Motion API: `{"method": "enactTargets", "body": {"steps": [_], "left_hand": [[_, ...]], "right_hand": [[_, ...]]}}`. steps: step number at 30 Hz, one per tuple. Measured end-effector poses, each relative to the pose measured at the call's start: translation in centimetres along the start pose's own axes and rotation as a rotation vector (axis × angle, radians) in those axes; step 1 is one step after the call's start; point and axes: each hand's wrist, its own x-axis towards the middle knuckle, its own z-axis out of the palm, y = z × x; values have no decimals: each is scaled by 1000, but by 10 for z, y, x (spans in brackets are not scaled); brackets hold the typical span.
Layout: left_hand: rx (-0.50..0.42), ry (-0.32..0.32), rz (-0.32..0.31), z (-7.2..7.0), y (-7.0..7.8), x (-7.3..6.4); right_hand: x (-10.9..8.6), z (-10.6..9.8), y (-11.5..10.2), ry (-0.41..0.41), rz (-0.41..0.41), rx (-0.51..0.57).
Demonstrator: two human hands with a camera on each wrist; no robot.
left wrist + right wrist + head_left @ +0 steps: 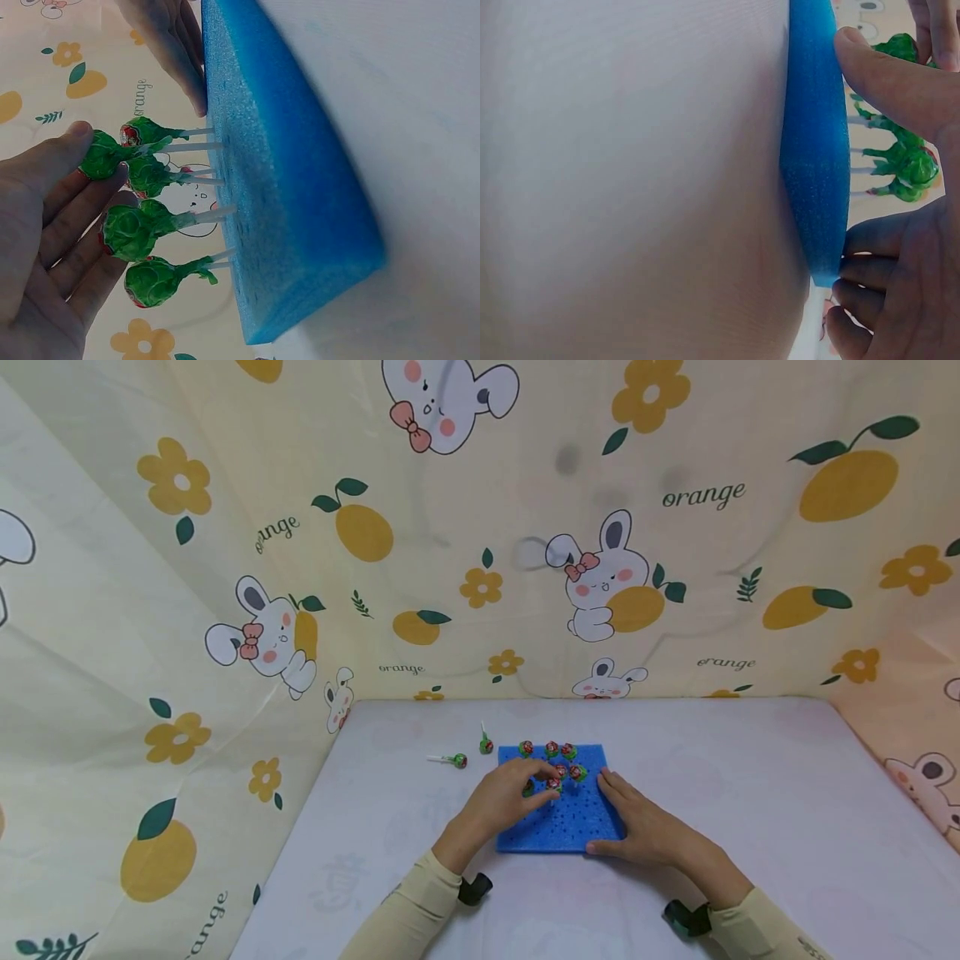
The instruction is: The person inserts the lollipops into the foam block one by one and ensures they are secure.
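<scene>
In the left wrist view, a lollipop (103,155) in a green wrapper is pinched between thumb and fingers of my left hand (497,800). Its white stick reaches the top face of a thick blue foam block (525,837). More lollipops stand upright in the block: a row at its far edge, including one lollipop (527,748), and others around the hand, such as a lollipop (577,772). My right hand (651,831) rests along the block's right side. Its thumb touches the near right corner, and its fingers lie straight against the edge farther back.
Two loose lollipops lie on the white tabletop left of the block: one lollipop (458,761) pointing its stick left, another lollipop (487,746) pointing its stick away. Behind the table (720,760) hangs a printed curtain (480,527) with rabbits, flowers and oranges.
</scene>
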Motion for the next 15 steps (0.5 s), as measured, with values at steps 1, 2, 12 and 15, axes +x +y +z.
{"method": "enactTargets", "body": {"steps": [1,2,12,15], "left_hand": [[0,0,0,0,0,0],[-1,-1,0,0,0,0],[19,-17,-15,1,0,0],[34,-31,-15,0,0,1]], "right_hand": [[0,0,0,0,1,0],[0,0,0,-2,5,2],[0,1,2,-5,6,2],[0,0,1,-7,5,1]]}}
